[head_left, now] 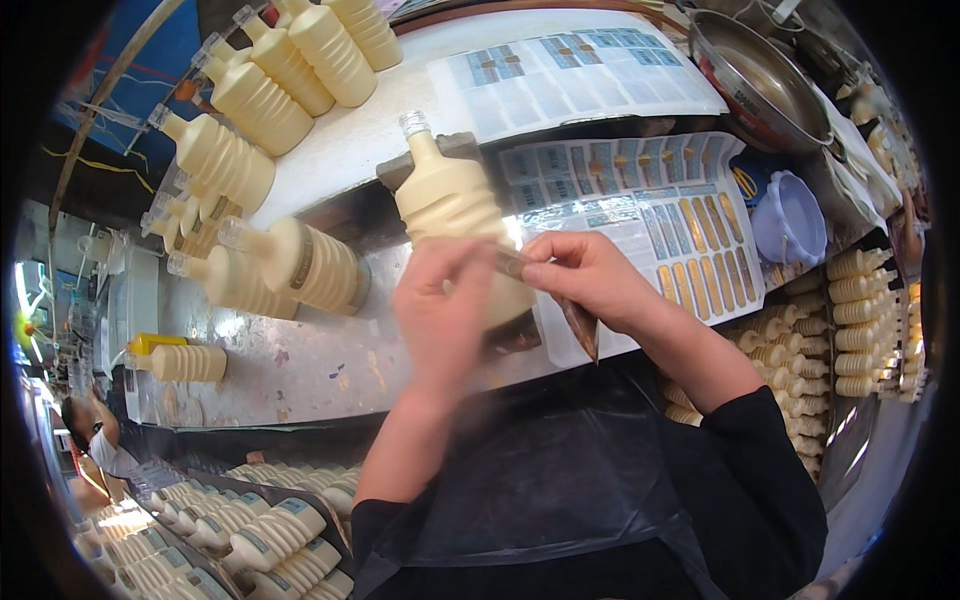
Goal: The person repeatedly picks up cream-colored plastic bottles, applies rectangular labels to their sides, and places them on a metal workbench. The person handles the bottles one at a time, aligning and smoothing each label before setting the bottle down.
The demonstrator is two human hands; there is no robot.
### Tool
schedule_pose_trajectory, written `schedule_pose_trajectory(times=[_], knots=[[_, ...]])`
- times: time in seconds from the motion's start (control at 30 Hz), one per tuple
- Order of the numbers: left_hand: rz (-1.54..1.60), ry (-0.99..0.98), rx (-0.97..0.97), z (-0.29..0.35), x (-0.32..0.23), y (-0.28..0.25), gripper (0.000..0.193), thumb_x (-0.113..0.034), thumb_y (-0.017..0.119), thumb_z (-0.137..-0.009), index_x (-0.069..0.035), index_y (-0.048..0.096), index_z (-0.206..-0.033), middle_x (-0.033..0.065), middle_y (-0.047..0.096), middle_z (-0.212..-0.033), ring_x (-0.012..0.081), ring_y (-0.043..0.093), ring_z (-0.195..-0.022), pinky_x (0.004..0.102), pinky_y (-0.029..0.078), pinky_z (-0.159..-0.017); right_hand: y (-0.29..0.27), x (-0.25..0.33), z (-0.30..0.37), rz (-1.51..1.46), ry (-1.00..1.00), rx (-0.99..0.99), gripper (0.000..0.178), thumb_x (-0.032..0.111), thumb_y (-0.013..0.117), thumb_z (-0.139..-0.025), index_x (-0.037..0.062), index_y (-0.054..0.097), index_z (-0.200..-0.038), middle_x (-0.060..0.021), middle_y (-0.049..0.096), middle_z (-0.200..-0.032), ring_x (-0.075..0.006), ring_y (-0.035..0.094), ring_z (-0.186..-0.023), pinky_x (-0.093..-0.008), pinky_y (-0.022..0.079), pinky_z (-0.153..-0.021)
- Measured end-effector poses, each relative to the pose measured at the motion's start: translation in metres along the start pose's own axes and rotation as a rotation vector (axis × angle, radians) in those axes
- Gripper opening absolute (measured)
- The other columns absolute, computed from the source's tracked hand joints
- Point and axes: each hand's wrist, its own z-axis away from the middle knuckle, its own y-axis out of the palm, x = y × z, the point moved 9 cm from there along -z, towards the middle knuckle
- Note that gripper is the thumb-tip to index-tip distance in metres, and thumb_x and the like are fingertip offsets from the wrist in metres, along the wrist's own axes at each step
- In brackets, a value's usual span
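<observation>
A cream ribbed bottle (445,195) with a clear neck lies in a dark cradle (457,147) on the bench before me. Over its lower body is my left hand (445,290), smeared by motion, so its grip cannot be read. Pinched closed, my right hand (580,265) meets it at the bottle's right side. A brown, flat, pointed tool (580,330) sticks out below the right hand's fingers. Between the two hands shows a small narrow strip (512,262), probably a label, partly hidden by fingers.
Sheets of gold and blue labels (705,245) lie right of the bottle, with another sheet (570,75) beyond. Cream bottles (310,265) stand at the left; more fill racks (270,540) at lower left and right. A lilac bucket (790,220) and metal basin (765,75) sit at the right.
</observation>
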Motion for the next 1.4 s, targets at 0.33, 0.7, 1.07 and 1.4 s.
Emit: schedule_pose_trajectory(times=[0.33, 0.7, 1.07, 1.4], knots=[[0.171, -0.228, -0.291, -0.049, 0.071, -0.043, 0.018, -0.015, 0.076, -0.093, -0.001, 0.065, -0.092, -0.002, 0.061, -0.087, 0.0044, 0.052, -0.077, 0.0213, 0.045, -0.071, -0.011, 0.047, -0.087, 0.212, -0.163, -0.193, 0.021, 0.023, 0.069, -0.097, 0.0029, 0.068, -0.095, 0.0039, 0.063, -0.077, -0.0016, 0.054, -0.067, -0.0199, 0.044, -0.059], [0.256, -0.293, -0.32, -0.05, 0.088, -0.039, 0.018, -0.014, 0.076, -0.093, -0.004, 0.061, -0.09, -0.0033, 0.057, -0.09, 0.0042, 0.05, -0.078, 0.021, 0.045, -0.073, -0.015, 0.037, -0.11, 0.267, -0.196, -0.181, 0.021, 0.022, 0.068, -0.097, 0.0017, 0.064, -0.092, 0.0007, 0.065, -0.085, -0.0043, 0.059, -0.076, -0.0225, 0.049, -0.066], [0.338, -0.276, -0.324, -0.048, 0.086, -0.039, 0.014, -0.006, 0.073, -0.095, -0.004, 0.06, -0.093, -0.0015, 0.058, -0.093, 0.0058, 0.054, -0.083, 0.0225, 0.048, -0.078, -0.012, 0.043, -0.108, 0.284, -0.23, -0.19, 0.02, 0.018, 0.07, -0.096, 0.0003, 0.064, -0.09, 0.0019, 0.064, -0.081, -0.0032, 0.057, -0.074, -0.0221, 0.048, -0.063], [0.366, -0.291, -0.347, -0.048, 0.089, -0.039, 0.011, -0.003, 0.07, -0.096, -0.004, 0.06, -0.093, -0.0004, 0.061, -0.091, 0.0058, 0.055, -0.082, 0.0219, 0.049, -0.076, -0.013, 0.045, -0.106, 0.314, -0.27, -0.219, 0.02, 0.018, 0.072, -0.093, -0.0003, 0.066, -0.087, 0.0011, 0.064, -0.079, -0.0036, 0.057, -0.071, -0.0217, 0.047, -0.063]])
